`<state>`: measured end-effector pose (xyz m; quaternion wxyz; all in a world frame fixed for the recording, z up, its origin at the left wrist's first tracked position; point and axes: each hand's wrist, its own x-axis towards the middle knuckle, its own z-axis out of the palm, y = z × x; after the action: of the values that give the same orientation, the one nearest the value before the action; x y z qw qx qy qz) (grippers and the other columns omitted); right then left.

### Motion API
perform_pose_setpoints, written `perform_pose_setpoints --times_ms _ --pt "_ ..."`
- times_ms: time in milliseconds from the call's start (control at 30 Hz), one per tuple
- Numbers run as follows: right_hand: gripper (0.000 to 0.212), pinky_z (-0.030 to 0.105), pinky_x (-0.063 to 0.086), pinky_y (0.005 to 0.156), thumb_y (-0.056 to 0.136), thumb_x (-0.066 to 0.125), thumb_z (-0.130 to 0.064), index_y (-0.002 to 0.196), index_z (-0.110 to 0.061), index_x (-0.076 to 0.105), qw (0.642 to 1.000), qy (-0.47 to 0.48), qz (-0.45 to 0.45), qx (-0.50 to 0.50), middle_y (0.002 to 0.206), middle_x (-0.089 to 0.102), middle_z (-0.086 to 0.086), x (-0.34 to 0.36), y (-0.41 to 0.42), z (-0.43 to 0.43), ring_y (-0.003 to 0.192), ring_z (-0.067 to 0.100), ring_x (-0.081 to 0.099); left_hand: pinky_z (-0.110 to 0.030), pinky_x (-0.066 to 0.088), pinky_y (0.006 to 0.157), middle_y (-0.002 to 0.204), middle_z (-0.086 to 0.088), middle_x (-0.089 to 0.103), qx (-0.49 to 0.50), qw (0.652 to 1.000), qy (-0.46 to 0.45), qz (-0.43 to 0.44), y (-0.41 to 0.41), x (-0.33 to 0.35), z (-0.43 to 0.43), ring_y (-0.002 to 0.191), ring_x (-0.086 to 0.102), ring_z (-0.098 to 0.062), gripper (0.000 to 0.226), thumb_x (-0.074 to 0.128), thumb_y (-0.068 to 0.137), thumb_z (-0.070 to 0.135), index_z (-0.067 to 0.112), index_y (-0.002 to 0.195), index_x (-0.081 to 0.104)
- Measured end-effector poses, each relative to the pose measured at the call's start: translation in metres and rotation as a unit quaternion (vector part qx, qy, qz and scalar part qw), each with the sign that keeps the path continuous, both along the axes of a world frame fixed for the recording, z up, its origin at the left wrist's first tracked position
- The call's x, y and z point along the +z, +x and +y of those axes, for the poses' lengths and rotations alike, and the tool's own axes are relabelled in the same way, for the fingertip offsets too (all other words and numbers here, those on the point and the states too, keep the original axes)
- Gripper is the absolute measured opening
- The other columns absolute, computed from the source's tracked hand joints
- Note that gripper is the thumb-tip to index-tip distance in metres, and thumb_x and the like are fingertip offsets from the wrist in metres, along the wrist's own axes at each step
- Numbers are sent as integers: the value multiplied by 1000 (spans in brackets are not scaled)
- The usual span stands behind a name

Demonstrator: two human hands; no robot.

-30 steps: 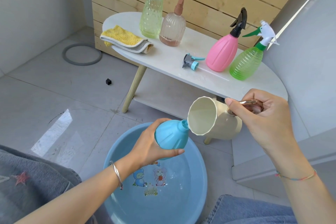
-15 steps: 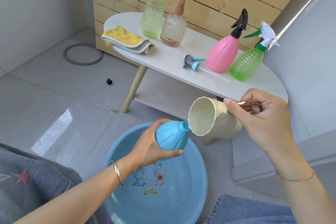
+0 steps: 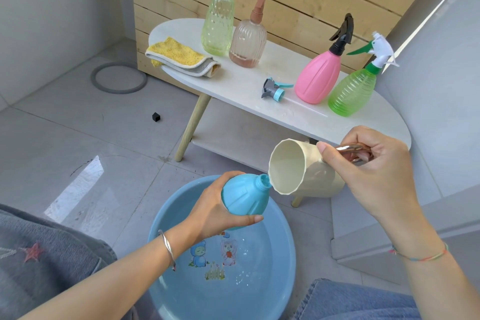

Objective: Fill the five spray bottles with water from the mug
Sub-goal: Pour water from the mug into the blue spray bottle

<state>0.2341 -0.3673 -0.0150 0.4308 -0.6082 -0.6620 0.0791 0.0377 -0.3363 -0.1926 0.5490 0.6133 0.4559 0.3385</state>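
a cloth (image 3: 179,58) lay at the left end of the surface (image 3: 241,86) in the upper middle of the frame, then two bottles (image 3: 218,26), a loose spray head (image 3: 274,88) and two more bottles (image 3: 318,75) rightward; the basin (image 3: 275,275) sat on the floor at bottom centre.

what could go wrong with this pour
1. The mug rim is wider than the narrow neck of the blue bottle, so water may run down the outside; the basin below should catch most.
2. The left hand holds the bottle tilted, so it may spill from the open neck as it fills.
3. The right hand holds the tipped mug only by its thin handle; a wobble could miss the neck.
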Motion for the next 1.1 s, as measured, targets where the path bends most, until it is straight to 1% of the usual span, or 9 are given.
perform_pose_setpoints --times_ms 133,300,433,600,667,767,833,967,1100 --pt "33 10 27 51 73 70 -26 53 -16 45 1000 6 -16 -1 53 45 -13 -1 -2 0 51 5 37 -39 62 69 114 20 58 1 1000 0 2 0 0 0 105 58 -6 80 86 46 57 51 117 49" --pt "33 11 28 52 74 71 -24 55 -14 46 1000 9 -22 -1 56 45 -10 -2 -1 0 53 6 37 -25 59 73 114 21 58 2 1000 9 2 -1 -2 1 106 57 -3 81 89 49 54 46 120 50" --pt "33 11 28 52 74 70 -25 55 -14 45 999 14 -34 -3 57 46 -10 -3 -3 0 53 6 37 -27 60 72 114 20 58 2 1000 11 1 -1 -5 1 106 57 -5 80 90 51 52 46 120 50" --pt "33 18 29 53 74 70 -27 56 -14 46 999 21 -46 -2 64 47 0 -3 -2 1 57 17 39 -18 56 75 115 21 57 3 1000 17 4 -1 -7 1 108 56 -2 79 92 54 48 45 121 49" --pt "33 22 30 54 75 70 -28 56 -14 46 999 22 -49 0 65 47 2 -4 -3 1 57 20 39 -22 57 78 116 20 57 5 1000 16 1 -1 -8 1 109 56 -4 80 92 54 48 44 121 50" --pt "33 22 31 54 75 70 -27 56 -15 46 999 20 -47 7 61 46 2 -5 -5 0 57 19 41 -35 62 68 116 16 57 5 1000 -4 -11 -1 -8 1 106 57 -8 82 91 50 50 44 121 51" --pt "33 20 31 54 75 70 -25 56 -15 46 998 22 -52 12 58 46 1 -5 -6 0 58 18 41 -35 62 68 116 16 57 4 1000 -5 -12 -1 -9 1 106 57 -8 82 91 50 50 45 121 51" --pt "33 16 30 55 75 70 -24 56 -14 46 997 30 -69 14 57 48 -1 -5 -7 -1 57 15 40 -29 58 82 116 20 59 8 1000 7 -4 -2 -9 1 109 57 -5 81 90 50 52 44 121 51" --pt "32 21 33 55 75 70 -24 56 -13 47 996 35 -78 17 58 49 -2 -6 -8 -1 58 19 44 -35 62 72 114 19 58 7 1000 -2 -8 -1 -9 1 106 57 -5 81 90 50 51 46 120 51"
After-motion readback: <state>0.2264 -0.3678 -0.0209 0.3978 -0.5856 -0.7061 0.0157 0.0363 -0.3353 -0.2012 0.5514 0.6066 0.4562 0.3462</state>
